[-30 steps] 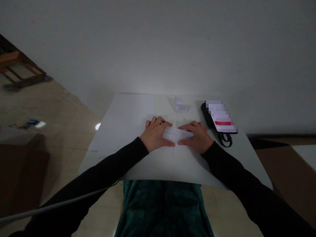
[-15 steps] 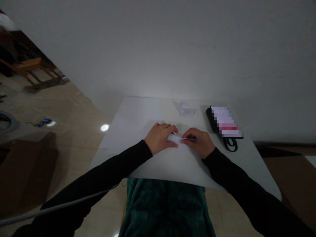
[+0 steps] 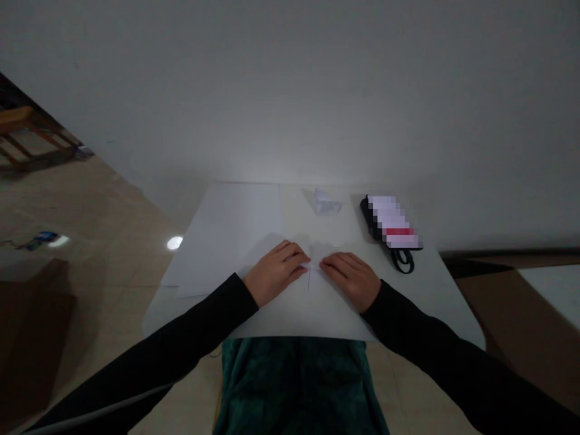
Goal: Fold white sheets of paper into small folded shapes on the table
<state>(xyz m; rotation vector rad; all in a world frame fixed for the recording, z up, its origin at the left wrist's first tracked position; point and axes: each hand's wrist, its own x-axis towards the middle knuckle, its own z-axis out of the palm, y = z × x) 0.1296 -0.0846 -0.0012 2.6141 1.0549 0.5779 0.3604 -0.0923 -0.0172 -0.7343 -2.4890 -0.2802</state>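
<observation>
1. Left hand [image 3: 275, 273] and right hand [image 3: 350, 279]: both palm-down and flat, fingers lying close together, pressing rather than pinching, fingertips almost meeting at the middle.
2. Directly beneath them, a folded white paper sheet [image 3: 312, 273], with a thin crease [image 3: 309, 279] running near to far just below the fingertips. Exact outline hard to tell, white on white.
3. Main risk at that crease: uneven pressure from the two hands, or a sideways drag of one palm, possibly skewing the fold off its line.
4. Second risk: slippage, with smooth paper on a pale, smooth surface offering little friction, so a light or hurried press might let the sheet creep.
5. Farther off, a small crumpled paper piece [image 3: 327, 202], well beyond the fingertips; a careless reach might knock it.
6. Far right, a black pouch [image 3: 372, 217] with a pixelated label, plus a black strap [image 3: 402, 261] near the right hand; a wide sweep might snag that loop.
7. Left of the hands, a large white sheet [image 3: 226, 235] on the worktop [image 3: 156, 317], its overlapping edge a possible catch for sliding paper.
8. Beyond the near edge, a dark green cloth [image 3: 294, 386]; farther left, a beige tiled floor [image 3: 99, 205].
</observation>
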